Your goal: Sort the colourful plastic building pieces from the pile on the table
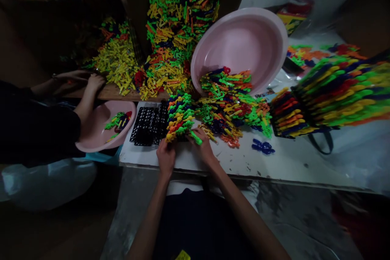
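Note:
My left hand (166,156) is closed at the front left corner of a black plastic grid rack, its fingers beside a yellow piece; what they grip is hidden. Rows of knobby plastic pieces (180,115) in green, yellow, blue, orange and red stand packed in that rack. At its front right corner, my right hand (202,144) pinches a bright green plastic piece (196,138), which is tilted. Bare black grid racks (148,126) lie left of the filled one. A loose heap of mixed pieces (224,118) spreads to the right, close to my right hand.
A large pink basin (240,48) leans on its side, spilling pieces. Filled racks (344,93) stand at the right, near loose blue pieces (263,146). At the left, a co-worker's hands (96,82) are by a yellow heap (118,63), above a smaller pink basin (105,107).

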Tool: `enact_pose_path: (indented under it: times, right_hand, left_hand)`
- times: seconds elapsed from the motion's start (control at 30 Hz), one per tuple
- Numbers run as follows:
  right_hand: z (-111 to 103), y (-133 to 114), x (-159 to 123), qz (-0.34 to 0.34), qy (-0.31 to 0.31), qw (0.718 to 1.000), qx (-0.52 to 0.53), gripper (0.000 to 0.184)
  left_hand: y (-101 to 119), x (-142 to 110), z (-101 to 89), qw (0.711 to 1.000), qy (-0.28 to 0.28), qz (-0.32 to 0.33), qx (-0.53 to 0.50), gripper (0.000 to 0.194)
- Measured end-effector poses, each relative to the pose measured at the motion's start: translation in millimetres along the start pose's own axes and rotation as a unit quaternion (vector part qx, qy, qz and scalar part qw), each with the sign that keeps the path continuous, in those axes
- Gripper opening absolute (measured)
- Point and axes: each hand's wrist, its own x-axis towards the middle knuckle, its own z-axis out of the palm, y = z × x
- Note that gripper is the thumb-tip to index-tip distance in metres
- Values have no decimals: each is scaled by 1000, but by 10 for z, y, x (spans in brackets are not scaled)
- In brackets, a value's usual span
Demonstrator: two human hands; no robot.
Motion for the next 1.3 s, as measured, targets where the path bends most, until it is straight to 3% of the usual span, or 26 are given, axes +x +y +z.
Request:
enact_pose_path:
  times: [0.17,0.47,0.7,0.8,0.93,1.03,1.13,1.23,1.3]
  right_hand:
    - [22,-21,48,13,-12,999,-51,15]
    - [5,2,78,25,-50,993,-108,6]
    - [71,60,45,66,11,998,-10,3]
    - [131,72,16,92,56,994,-1,17]
    - [199,100,5,92,71,993,-14,17]
    - [195,96,9,69,62,995,-26,19]
    - [162,62,9,50,35,997,-56,24]
    - [138,24,5,43,10,996,-81,24]
    - [137,15,1,45,4,995,-85,21]
  left_hand:
    - [12,44,-38,1000,-20,2,-2,16]
    - [-14,140,-49,993,-61,0,98,15]
    - [-52,137,-53,989,-70,4,132,19]
    - [-94,172,-46,991,-63,9,116,18]
    - [-82,192,-53,992,-77,-15,103,13]
    - [66,66,-69,993,-29,-38,110,24]
    - [268,-124,-85,990,40,46,127,49]
    - [393,-183,-94,967,39,186,170,54]
    - [410,-116,-99,948,29,239,210,53]
